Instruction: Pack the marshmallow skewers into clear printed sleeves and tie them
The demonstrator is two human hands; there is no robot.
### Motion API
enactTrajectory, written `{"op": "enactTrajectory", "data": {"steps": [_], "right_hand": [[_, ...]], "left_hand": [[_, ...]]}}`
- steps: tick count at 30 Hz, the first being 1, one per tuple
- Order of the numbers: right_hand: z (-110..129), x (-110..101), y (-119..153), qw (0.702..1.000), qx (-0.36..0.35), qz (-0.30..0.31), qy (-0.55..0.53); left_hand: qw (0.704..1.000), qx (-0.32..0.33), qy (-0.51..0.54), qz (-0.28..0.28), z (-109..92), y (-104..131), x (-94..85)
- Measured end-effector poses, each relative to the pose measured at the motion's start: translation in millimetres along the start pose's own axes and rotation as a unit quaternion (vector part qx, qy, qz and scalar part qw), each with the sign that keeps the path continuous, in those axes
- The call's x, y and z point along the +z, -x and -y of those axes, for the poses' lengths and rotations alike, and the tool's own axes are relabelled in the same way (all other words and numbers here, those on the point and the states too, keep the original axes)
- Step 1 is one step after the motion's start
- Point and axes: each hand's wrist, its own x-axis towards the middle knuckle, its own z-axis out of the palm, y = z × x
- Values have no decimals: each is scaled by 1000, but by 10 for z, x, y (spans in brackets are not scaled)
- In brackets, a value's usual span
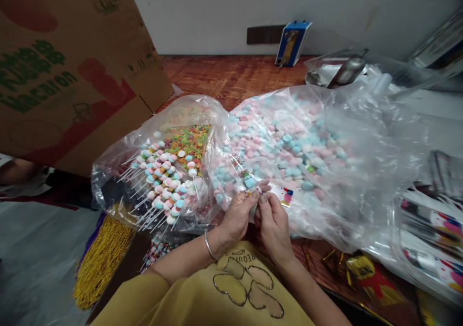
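Observation:
My left hand [237, 217] is closed, thumb against fingers, on a small clear plastic candy bag [248, 177] with blue and green pieces inside. Close beside it, my right hand [275, 222] pinches the lower end of the same bag; the exact grip is partly hidden by the fingers. A printed bag corner [285, 196] sticks out beyond my right hand. Under and behind both hands lies a big clear bag of pink, blue and white marshmallows [289, 147]. To the left, marshmallow skewers [166, 186] on white sticks lie heaped on an open bag of colourful cereal rings [190, 140].
A large cardboard box [79, 75] stands at the left on the wooden table [231, 73]. Near the wall is a blue box [292, 44]. A clear tub [398, 220] with printed packets sits at right. Gold fringe [104, 258] hangs at lower left, near a person's arm [16, 171].

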Motion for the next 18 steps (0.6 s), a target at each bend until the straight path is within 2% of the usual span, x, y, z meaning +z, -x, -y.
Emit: {"op": "enactTrajectory", "data": {"steps": [2,6,9,10,13,16,18], "right_hand": [[1,-17,-3,1000,3,-19,-7],[16,-40,25,999,-4,-34,-16],[48,-43,44,988,57,37,-140],[63,-45,48,970,94,77,-208],[104,-67,78,884,194,186,-382],[101,-100,184,822,237,240,-458],[71,-107,294,793,245,266,-490]], "left_hand": [[1000,-10,4,7,-28,27,-10],[998,21,12,-54,-75,39,-46],[998,-3,10,-61,-72,4,-110],[999,-19,9,-48,-67,-10,-143],[997,-72,-9,22,-64,-29,-271],[985,-126,-57,100,-84,4,-410],[977,-143,-102,120,-93,50,-473]]}}
